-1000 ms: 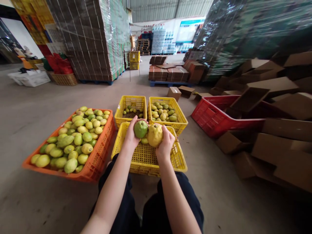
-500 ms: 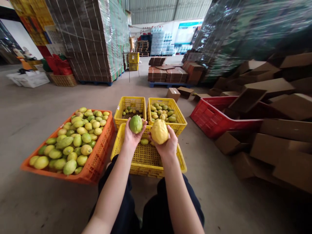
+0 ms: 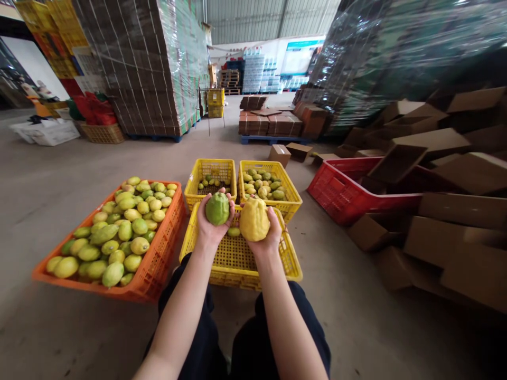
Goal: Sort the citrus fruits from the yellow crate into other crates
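A round green citrus fruit (image 3: pixel 217 209) rests in my left hand (image 3: pixel 206 230), the fingers curled round its far side. My right hand (image 3: pixel 271 235) grips a larger, bumpy yellow citrus fruit (image 3: pixel 254 220). Both fruits are held side by side above the near yellow crate (image 3: pixel 233 277), in which one green fruit (image 3: pixel 234 231) shows between my hands. Behind it stand a left yellow crate (image 3: pixel 190 187) with several small fruits and a right yellow crate (image 3: pixel 291 203) with more fruits. An orange crate (image 3: pixel 158 264) heaped with green and yellow fruits stands to the left.
A red crate (image 3: pixel 336 198) stands to the right beside a heap of cardboard boxes (image 3: pixel 455 227). Flattened cartons (image 3: pixel 285 125) lie on a blue pallet farther back. Tall film-wrapped stacks (image 3: pixel 182 68) rise on both sides. My knees are close to the near crate.
Both hands have come slightly nearer to me and closer together. The green fruit has turned a little in my left hand, and the yellow fruit has shifted left.
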Available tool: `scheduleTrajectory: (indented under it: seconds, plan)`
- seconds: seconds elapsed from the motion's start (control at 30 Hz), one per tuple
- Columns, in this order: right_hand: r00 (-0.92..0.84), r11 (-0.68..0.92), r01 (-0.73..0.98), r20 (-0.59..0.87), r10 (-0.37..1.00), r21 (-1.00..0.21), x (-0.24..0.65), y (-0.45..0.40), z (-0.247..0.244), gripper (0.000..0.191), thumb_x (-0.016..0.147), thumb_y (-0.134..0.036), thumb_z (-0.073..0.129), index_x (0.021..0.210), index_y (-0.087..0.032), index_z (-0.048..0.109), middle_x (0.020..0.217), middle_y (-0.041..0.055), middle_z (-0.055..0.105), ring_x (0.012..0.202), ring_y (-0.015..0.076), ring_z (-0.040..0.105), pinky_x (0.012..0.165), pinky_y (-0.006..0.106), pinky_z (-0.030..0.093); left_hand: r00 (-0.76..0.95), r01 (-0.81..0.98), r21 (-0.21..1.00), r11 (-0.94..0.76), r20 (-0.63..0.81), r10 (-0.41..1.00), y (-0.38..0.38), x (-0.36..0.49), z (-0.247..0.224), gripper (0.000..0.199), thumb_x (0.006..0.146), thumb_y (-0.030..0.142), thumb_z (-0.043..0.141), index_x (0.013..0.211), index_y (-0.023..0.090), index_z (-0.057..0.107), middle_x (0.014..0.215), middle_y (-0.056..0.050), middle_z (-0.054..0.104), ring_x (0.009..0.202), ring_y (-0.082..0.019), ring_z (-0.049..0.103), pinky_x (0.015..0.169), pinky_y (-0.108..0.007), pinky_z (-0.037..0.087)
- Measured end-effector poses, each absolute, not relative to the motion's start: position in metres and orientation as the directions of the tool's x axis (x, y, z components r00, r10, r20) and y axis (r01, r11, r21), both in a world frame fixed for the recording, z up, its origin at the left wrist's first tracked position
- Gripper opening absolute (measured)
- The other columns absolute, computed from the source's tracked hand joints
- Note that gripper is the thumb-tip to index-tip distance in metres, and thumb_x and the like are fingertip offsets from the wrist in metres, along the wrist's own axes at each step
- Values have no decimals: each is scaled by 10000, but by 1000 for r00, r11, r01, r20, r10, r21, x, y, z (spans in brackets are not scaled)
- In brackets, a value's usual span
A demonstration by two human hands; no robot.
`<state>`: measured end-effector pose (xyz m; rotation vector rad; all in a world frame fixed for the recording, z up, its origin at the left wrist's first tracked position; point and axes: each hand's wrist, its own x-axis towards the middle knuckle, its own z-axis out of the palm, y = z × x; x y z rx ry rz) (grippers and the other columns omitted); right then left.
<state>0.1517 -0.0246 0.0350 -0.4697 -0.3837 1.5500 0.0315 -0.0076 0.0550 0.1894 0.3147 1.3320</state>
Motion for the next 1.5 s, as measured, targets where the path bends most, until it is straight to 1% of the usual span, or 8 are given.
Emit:
scheduleTrajectory:
  seconds: [0.3,0.5,0.67,0.77,0.87,1.0,1.1,1.5]
  plan:
    - [55,-51,-909,-240,969,-414,175,-16,28,347,828,-444,534,1001,-175,668,839,52,749,661,195,700,571,308,571,360,-763,416,496,-363,859,-8,41,13,343,859,339,451,1018,120,662,819,-98,708,670,-171,694,451,-200,517]
    - [79,-24,-928,-259,963,-371,216,-20,23,319,867,-410,504,1054,-202,657,845,54,755,730,208,712,627,330,592,519,-14,523,852,-725,453,-68,47,-97,237,817,376,511,730,203,648,626,-51,661,531,-153,664,385,-190,476]
    - [133,9,-924,-299,945,-381,252,-31,25,330,874,-406,478,1056,-198,659,826,54,747,717,205,715,608,329,600,485,605,424,674,-867,109,-98,17,-142,220,686,495,639,657,276,633,598,-23,635,671,-237,723,397,-276,518]
    - [172,41,-929,-329,929,-369,270,-36,27,365,877,-418,474,1099,-184,646,842,61,743,731,205,716,615,332,610,419,676,470,568,-879,229,-63,11,-108,230,700,472,667,689,243,649,672,-43,660,835,-276,730,580,-342,589]
    - [213,69,-930,-376,902,-360,281,-39,30,409,880,-428,471,1144,-156,627,838,76,738,728,204,712,617,326,615,241,479,744,466,-622,745,10,19,-41,349,749,501,662,919,197,676,834,-85,704,910,-321,699,682,-450,605]
    - [244,84,-929,-426,871,-360,285,-40,35,403,892,-430,454,1138,-158,621,812,75,731,717,201,707,609,318,615,41,369,881,296,-334,942,102,19,37,500,931,533,411,1349,261,441,1446,-90,487,1324,-233,473,916,-300,540]
    - [240,68,-927,-444,863,-368,283,-40,37,384,902,-429,445,1119,-168,626,820,74,732,723,206,707,605,322,614,-39,380,884,271,-277,960,115,8,56,458,997,424,233,1416,258,309,1603,-79,242,1416,-217,351,974,-285,492]
    - [97,-141,-887,-475,875,-440,243,-43,19,240,899,-344,486,1008,-199,644,771,56,741,661,222,707,589,353,600,357,831,551,75,-632,688,-18,-39,-35,417,960,423,352,1223,178,563,1351,-98,596,1146,-204,637,930,-302,487]
